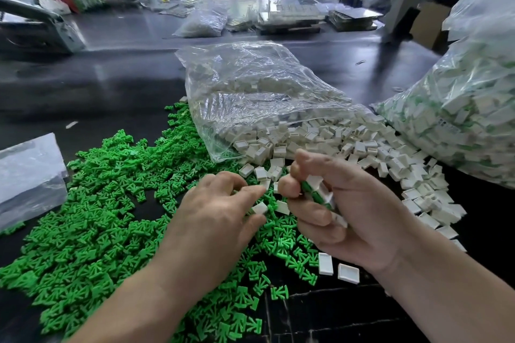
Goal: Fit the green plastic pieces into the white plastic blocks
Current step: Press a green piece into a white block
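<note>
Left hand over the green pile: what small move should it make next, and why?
Probably pinch the loose white block lying at the fingertips of the left hand and lift it toward the right hand. That hand grips a row of white blocks with green pieces showing between them, so it is busy, and this block is the nearest one.

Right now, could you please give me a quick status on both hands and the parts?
Right hand grips a row of fitted white blocks. Left hand at a loose white block, grip unclear. Green pieces heaped underneath, nothing blocking.
</note>
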The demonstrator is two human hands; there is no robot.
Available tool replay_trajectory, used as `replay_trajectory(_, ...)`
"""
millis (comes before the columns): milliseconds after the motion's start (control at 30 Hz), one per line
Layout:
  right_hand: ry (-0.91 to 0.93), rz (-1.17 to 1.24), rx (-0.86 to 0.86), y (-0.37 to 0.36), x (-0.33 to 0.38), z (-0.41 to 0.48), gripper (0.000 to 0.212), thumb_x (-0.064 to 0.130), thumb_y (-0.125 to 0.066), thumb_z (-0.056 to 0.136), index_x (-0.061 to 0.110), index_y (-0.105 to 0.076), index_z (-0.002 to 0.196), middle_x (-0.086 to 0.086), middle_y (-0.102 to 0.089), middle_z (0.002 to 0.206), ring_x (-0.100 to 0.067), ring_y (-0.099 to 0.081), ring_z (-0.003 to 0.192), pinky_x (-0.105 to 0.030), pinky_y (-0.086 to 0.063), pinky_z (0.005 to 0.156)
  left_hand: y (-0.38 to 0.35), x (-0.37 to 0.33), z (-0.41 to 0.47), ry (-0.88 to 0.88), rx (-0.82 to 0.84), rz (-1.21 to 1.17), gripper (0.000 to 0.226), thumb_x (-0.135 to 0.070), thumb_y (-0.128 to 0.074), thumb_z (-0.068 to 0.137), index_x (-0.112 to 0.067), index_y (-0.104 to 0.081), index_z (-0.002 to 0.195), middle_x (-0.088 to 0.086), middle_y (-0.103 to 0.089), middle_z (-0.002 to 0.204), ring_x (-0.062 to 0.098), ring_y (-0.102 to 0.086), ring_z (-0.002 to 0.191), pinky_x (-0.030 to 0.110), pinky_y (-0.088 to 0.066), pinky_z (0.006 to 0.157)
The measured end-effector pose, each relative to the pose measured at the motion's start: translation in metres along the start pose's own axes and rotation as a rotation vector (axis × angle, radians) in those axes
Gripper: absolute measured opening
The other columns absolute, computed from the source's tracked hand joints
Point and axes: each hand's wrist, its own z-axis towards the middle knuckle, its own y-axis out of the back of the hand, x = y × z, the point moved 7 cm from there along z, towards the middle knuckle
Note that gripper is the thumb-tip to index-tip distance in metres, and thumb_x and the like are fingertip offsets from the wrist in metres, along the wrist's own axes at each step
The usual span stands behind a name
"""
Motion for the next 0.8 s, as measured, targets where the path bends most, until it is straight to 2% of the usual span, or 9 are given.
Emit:
replay_trajectory(100,-0.033,-0.03,-0.053,0.006,-0.002,0.0,0.013,0.021,-0.066,0.09,0.013,-0.057,0.092,-0.004,-0.058,0.072,-0.005,-0.049,0.039,-0.016,-0.037,0.03,-0.002,-0.002,0.002,-0.06,0.034,0.033,0.031,-0.042,-0.055,0.091,-0.03,-0.07,0.114,-0.008,-0.063,0.1,0.015,-0.054,0.091,0.038,-0.052,0.081)
replay_trajectory(233,-0.049,-0.102,-0.122,0.012,-0.005,-0.001,0.015,0.011,-0.065,0.089,0.008,-0.071,0.102,-0.009,-0.062,0.076,-0.008,-0.05,0.042,-0.017,-0.038,0.031,0.001,-0.003,0.003,-0.067,0.018,-0.015,0.029,-0.042,-0.049,0.093,-0.026,-0.071,0.104,-0.012,-0.062,0.093,0.012,-0.053,0.088,0.037,-0.048,0.081)
replay_trajectory(300,-0.057,-0.281,-0.196,0.014,-0.007,-0.002,0.014,0.008,-0.065,0.089,0.009,-0.075,0.099,-0.01,-0.065,0.078,-0.01,-0.049,0.044,-0.018,-0.036,0.033,0.007,-0.001,0.003,-0.028,-0.032,-0.078,0.028,-0.041,-0.051,0.093,-0.026,-0.071,0.106,-0.013,-0.063,0.096,0.01,-0.054,0.092,0.032,-0.046,0.082)
replay_trajectory(400,-0.059,-0.51,-0.285,0.013,-0.008,-0.002,0.014,0.008,-0.062,0.097,0.012,-0.075,0.099,-0.005,-0.062,0.073,-0.01,-0.045,0.043,-0.018,-0.032,0.034,0.025,0.001,-0.001,0.044,-0.159,-0.29,0.018,-0.04,-0.058,0.093,-0.031,-0.068,0.105,-0.021,-0.061,0.097,0.0,-0.057,0.091,0.017,-0.046,0.078)
replay_trajectory(533,-0.045,-0.552,-0.349,0.013,-0.01,-0.003,0.014,0.02,-0.066,0.097,0.011,-0.071,0.106,-0.001,-0.055,0.067,-0.01,-0.043,0.041,-0.018,-0.031,0.034,0.04,-0.002,-0.009,0.076,-0.257,-0.452,0.014,-0.034,-0.063,0.084,-0.036,-0.065,0.098,-0.022,-0.061,0.093,-0.005,-0.059,0.085,0.002,-0.042,0.068)
replay_trajectory(600,-0.07,-0.534,-0.349,0.012,-0.011,-0.003,0.017,0.027,-0.067,0.095,0.012,-0.072,0.101,-0.001,-0.054,0.067,-0.01,-0.042,0.042,-0.018,-0.03,0.035,0.045,-0.007,-0.01,0.054,-0.288,-0.44,0.013,-0.031,-0.066,0.083,-0.034,-0.064,0.095,-0.02,-0.063,0.092,-0.004,-0.06,0.088,0.002,-0.041,0.073)
replay_trajectory(700,-0.085,-0.536,-0.304,0.008,-0.011,-0.003,0.016,0.028,-0.067,0.094,0.015,-0.072,0.086,-0.001,-0.055,0.067,-0.01,-0.042,0.042,-0.017,-0.03,0.035,0.045,-0.01,-0.011,0.016,-0.296,-0.428,0.021,-0.039,-0.071,0.085,-0.033,-0.063,0.104,-0.02,-0.064,0.094,-0.007,-0.059,0.092,0.0,-0.039,0.078)
replay_trajectory(800,-0.014,-0.475,-0.332,0.012,-0.001,-0.003,0.02,0.022,-0.065,0.095,0.019,-0.071,0.076,-0.003,-0.058,0.069,-0.011,-0.043,0.042,-0.017,-0.031,0.034,0.029,-0.001,-0.01,0.094,-0.153,-0.406,0.041,-0.057,-0.059,0.083,-0.044,-0.053,0.122,-0.026,-0.06,0.107,-0.011,-0.056,0.099,0.006,-0.045,0.076)
